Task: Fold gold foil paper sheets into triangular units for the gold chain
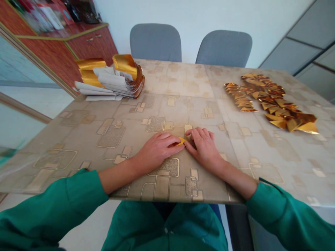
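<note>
Between the fingertips of my two hands is a small folded piece of gold foil paper [181,141], low over the patterned tabletop. My left hand [158,149] pinches its left part between thumb and fingers, covering much of it. My right hand [203,146] has its thumb tip pressed at the paper's right end, with the other fingers curled above. Both wrists rest near the table's front edge.
A stack of gold and white paper sheets [115,82] lies at the table's back left. Several folded gold paper pieces [274,99] are heaped at the right. Two grey chairs [155,42] stand behind the cloth-covered table [131,125]; a reddish cabinet [91,47] is beyond the left.
</note>
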Demonstrator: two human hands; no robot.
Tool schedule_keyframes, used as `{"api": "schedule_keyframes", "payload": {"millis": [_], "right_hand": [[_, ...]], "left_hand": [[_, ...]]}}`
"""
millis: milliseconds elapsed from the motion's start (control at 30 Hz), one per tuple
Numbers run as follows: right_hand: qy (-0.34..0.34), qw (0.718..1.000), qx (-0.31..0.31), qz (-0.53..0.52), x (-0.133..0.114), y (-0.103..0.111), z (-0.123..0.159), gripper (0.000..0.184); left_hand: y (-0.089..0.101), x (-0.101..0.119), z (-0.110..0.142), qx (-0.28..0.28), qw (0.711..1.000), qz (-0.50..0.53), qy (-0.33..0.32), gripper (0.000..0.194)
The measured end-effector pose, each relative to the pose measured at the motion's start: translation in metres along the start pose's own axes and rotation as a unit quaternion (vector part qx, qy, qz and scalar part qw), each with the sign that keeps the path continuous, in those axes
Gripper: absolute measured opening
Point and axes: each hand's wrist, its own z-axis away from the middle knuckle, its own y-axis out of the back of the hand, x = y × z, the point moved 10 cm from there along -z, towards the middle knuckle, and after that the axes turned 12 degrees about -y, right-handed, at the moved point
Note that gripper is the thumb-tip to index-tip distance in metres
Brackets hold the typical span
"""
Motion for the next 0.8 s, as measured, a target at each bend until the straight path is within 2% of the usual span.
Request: {"api": "schedule_keyframes", "payload": {"millis": [233,467,800], "right_hand": [[0.013,1.000,-0.006,-0.014,0.005,0.004,0.006,0.015],[0.016,0.999,-0.024,-0.017,-0.002,0.003,0.006,0.010],[-0.001,0.999,-0.043,-0.031,0.004,0.003,0.002,0.006]], "left_hand": [[0.006,0.009,-0.001,-0.046,0.998,-0.021,-0.037,0.029],[0.000,0.004,0.002,-0.056,0.998,-0.013,-0.019,0.033],[0.012,0.001,0.030,-0.049,0.998,0.001,-0.034,0.032]]}}
